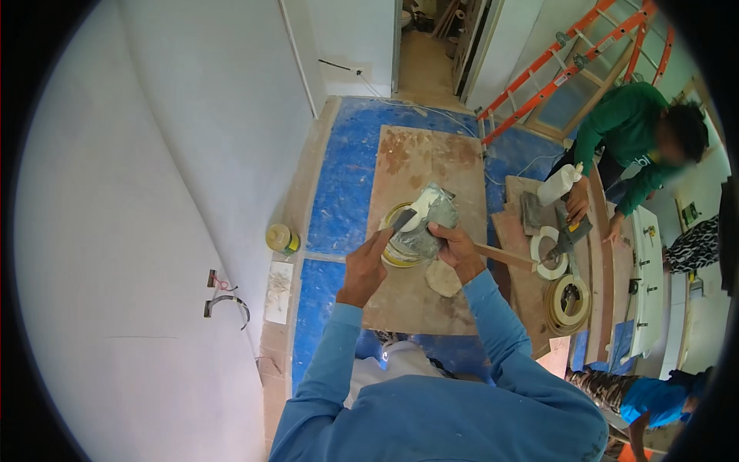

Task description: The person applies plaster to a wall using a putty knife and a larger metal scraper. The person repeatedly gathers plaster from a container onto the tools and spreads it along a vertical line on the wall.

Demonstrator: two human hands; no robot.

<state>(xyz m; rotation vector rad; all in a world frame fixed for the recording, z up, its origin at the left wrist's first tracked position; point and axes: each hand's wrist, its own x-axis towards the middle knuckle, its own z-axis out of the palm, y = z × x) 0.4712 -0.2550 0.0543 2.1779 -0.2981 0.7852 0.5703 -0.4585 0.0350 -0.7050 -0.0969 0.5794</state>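
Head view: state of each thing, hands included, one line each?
left hand: gripping a putty knife, blade coated white
right hand: holding a flat putty-smeared trowel over the can
putty can: open, on the board
plywood board: flat on the blue floor sheet
small yellow can: lid on, by the wall
orange ladder: leaning
tape rolls: stacked
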